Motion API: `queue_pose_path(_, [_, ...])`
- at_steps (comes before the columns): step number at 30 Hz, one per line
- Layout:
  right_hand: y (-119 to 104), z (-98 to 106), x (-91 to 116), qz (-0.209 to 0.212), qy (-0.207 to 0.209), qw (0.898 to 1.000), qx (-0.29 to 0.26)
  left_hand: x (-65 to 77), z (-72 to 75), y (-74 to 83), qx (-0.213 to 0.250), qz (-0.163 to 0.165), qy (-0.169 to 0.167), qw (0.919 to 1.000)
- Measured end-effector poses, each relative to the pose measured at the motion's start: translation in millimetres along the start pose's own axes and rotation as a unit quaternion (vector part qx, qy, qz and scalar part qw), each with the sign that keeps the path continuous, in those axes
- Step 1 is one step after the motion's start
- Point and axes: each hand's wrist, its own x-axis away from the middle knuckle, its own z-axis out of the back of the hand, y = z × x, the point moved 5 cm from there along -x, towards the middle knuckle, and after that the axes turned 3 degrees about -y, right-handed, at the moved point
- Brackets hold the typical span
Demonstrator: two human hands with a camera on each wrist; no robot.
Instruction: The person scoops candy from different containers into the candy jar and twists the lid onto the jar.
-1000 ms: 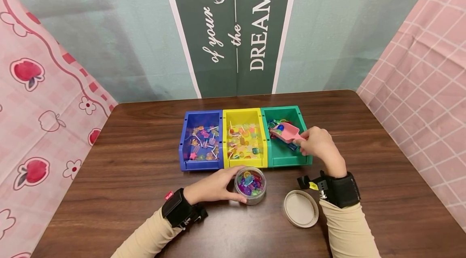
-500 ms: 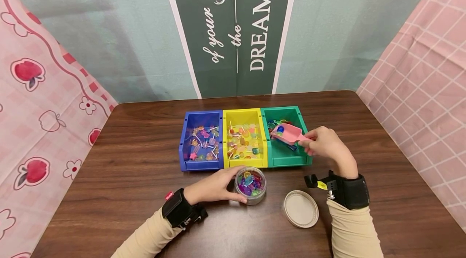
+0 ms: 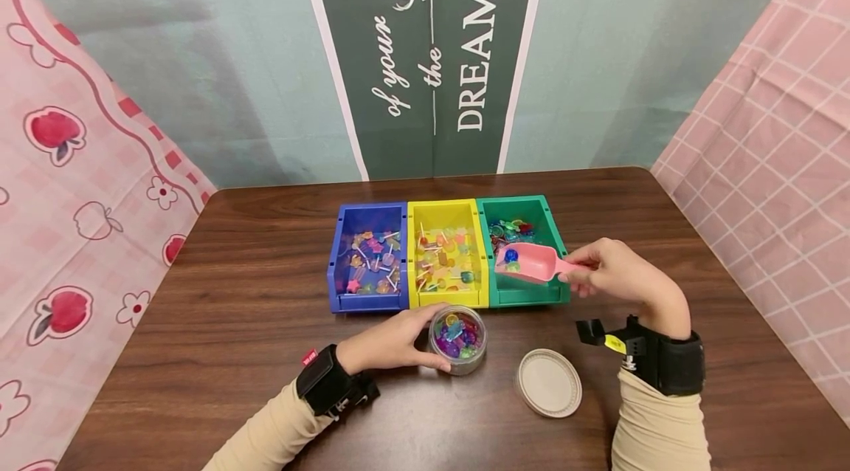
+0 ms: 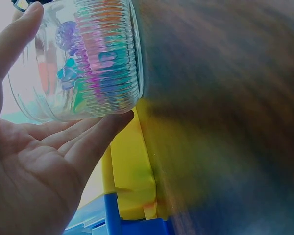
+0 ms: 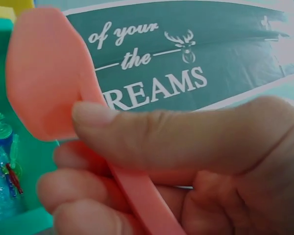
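Note:
Thumb and fingers of my right hand [image 3: 614, 269] pinch the handle of a pink scoop [image 3: 539, 262]. It hangs above the front of the green bin [image 3: 531, 297], with a dark blue bead and a pale greenish one in its bowl. In the right wrist view only the scoop's underside shows. On the table in front of the yellow bin stands a clear ribbed jar [image 4: 108, 58] holding colourful translucent beads. My left hand [image 3: 398, 340] curves round the jar's left side, thumb on one side and fingers on the other.
A blue bin [image 3: 368, 303] and a yellow bin [image 3: 448, 298], both with small lollipop-like charms, adjoin the green one on its left. A round whitish lid [image 3: 549, 383] lies on the table right of the jar. Curtains stand behind and at both sides.
My right hand has drawn the scoop up and back toward the bin's front, so the charms behind it show more. The left hand and jar have stayed in place.

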Motion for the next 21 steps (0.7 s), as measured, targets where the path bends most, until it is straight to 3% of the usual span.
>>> queue_pose_path(7, [-10,-6,3,0.047,-0.056,0.996,-0.047,0.4,0.5,-0.7,-0.001,0.003,0.0,1.0])
queue_pose_path(14, [-27,-16,0,0.108,-0.101,0.987,-0.055,-0.6,0.5,-2.2,0.0,-0.002,0.0,1.0])
queue_pose_path(21, [-38,-27,-5,0.113,-0.138,0.982,-0.057,-0.7,-0.9,-4.5,0.009,0.003,-0.006,0.9999])
